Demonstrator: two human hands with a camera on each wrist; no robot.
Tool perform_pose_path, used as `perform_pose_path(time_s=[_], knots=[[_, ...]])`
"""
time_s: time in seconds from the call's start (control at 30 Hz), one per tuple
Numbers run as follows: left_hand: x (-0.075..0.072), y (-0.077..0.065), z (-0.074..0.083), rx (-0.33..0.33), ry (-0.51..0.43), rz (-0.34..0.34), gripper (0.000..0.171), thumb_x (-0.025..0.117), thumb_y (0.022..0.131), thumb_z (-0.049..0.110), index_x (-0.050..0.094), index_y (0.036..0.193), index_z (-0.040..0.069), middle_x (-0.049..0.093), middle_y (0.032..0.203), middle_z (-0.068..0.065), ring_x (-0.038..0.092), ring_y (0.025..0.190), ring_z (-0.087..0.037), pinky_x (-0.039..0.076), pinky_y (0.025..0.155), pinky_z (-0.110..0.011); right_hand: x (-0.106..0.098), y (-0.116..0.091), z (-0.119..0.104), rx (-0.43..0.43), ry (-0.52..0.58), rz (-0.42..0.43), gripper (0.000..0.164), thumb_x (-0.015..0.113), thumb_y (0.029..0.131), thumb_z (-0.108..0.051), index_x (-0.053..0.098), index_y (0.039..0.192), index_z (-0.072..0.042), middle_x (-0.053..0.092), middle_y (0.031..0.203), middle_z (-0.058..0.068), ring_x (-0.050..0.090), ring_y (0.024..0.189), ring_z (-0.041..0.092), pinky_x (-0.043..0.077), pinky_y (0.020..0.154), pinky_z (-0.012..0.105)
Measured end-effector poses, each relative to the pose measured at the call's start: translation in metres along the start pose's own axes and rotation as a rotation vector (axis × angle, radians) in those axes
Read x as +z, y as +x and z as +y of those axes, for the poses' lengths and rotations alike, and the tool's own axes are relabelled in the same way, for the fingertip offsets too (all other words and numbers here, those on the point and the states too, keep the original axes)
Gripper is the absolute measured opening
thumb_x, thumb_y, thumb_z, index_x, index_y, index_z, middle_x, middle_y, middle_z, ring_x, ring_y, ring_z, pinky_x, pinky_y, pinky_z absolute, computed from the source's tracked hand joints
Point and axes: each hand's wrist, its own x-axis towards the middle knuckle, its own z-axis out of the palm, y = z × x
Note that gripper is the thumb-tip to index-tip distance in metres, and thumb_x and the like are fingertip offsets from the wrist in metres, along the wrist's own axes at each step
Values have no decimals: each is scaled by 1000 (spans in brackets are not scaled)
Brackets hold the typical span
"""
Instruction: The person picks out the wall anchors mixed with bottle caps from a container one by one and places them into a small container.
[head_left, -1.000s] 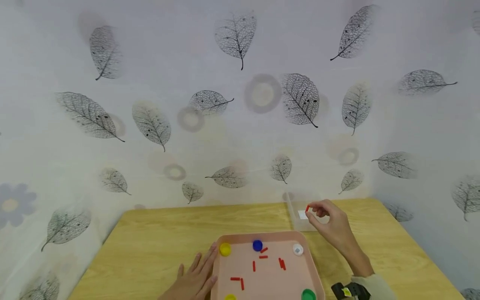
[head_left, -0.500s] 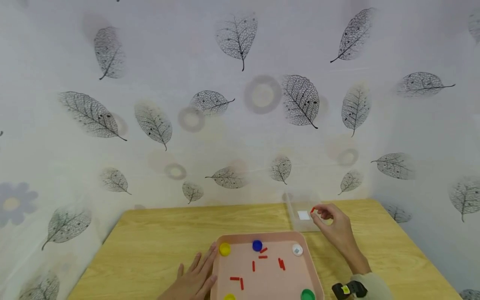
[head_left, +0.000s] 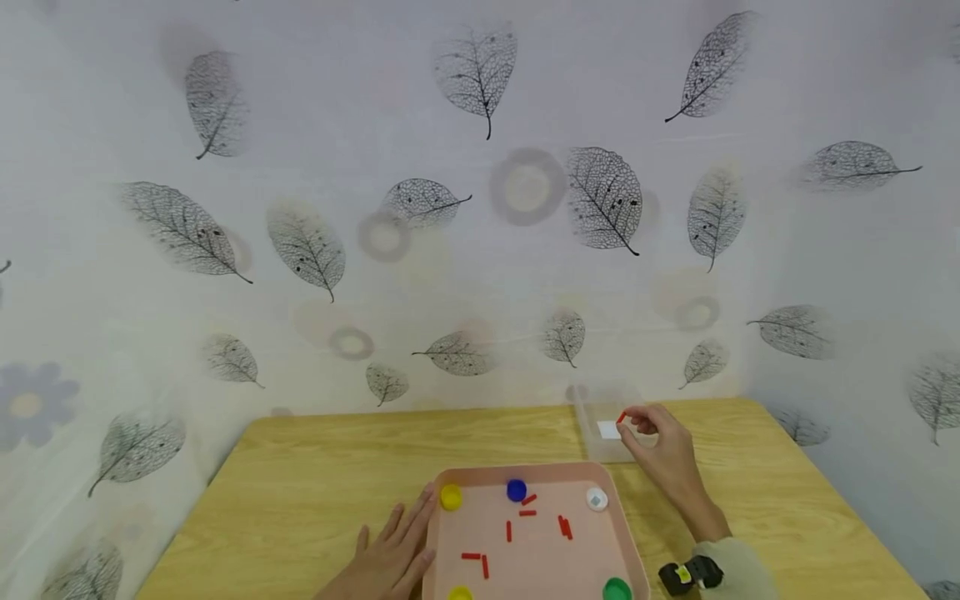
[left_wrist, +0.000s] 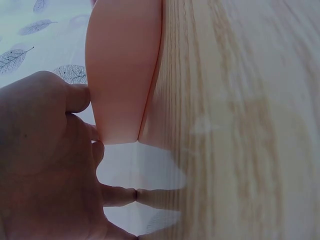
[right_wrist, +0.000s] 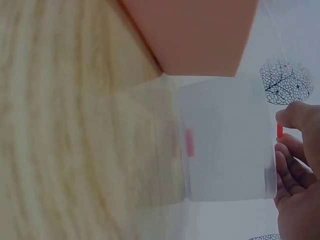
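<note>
My right hand point(head_left: 663, 450) pinches a small red stick point(head_left: 621, 417) between thumb and fingertips, above a translucent plastic box point(head_left: 600, 454) at the back of the table. In the right wrist view, another red piece point(right_wrist: 190, 143) shows blurred through the wall of the box point(right_wrist: 227, 165). My left hand point(head_left: 390, 554) lies with spread, fairly straight fingers against the left side of a pink tray point(head_left: 429, 575). Its thumb touches the tray wall point(left_wrist: 122, 70) in the left wrist view. Several red sticks point(head_left: 508, 531) lie scattered on the tray floor.
Round pieces stand along the tray's edges: yellow point(head_left: 451, 497), blue point(head_left: 516, 490), white point(head_left: 597, 499), green point(head_left: 617, 588), and another yellow one point(head_left: 461, 593) at the front. A white square point(head_left: 608, 430) shows in the box. A leaf-patterned wall point(head_left: 465, 275) rises behind the wooden table point(head_left: 330, 467).
My right hand, still pinching the red stick, shifted slightly right over the box and then slightly back left. The left hand and the tray have stayed in place.
</note>
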Motion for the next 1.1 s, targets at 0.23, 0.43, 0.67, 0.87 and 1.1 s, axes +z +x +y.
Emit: perform_pose_path(time_s=[0.23,0.43,0.67,0.87,1.1], knots=[[0,0,2,2,4,-1,64,19,99,58,0,153,31,4,159,5,17,138,-45,3,87,-83,4,-3,3,-46,-66,-26,24,78,75,-6,68,97,-4,61,87,6,57,72,16,47,64,22],[1,-3,1,11,-9,5,63,20,100,56,0,153,30,4,159,4,15,138,-45,2,87,-83,5,-4,0,-61,-59,-27,22,78,75,-5,67,95,-3,60,85,7,57,71,19,47,63,22],[0,-3,1,18,0,9,62,20,100,56,1,153,30,5,159,4,16,138,-46,3,86,-84,5,-3,0,-58,-60,-23,25,80,74,-6,67,96,-3,60,85,7,57,72,18,43,65,15],[-1,-3,2,23,-4,12,63,21,100,56,2,153,30,3,159,6,18,138,-45,5,85,-84,4,-3,1,-63,-72,-24,26,80,74,-7,68,97,-3,61,87,8,58,72,18,43,65,14],[-1,-2,1,25,6,9,63,20,100,56,2,153,30,3,159,6,18,138,-45,7,86,-84,-1,1,-1,-66,-47,-14,27,80,75,-5,69,98,0,62,84,8,56,70,17,42,65,12]])
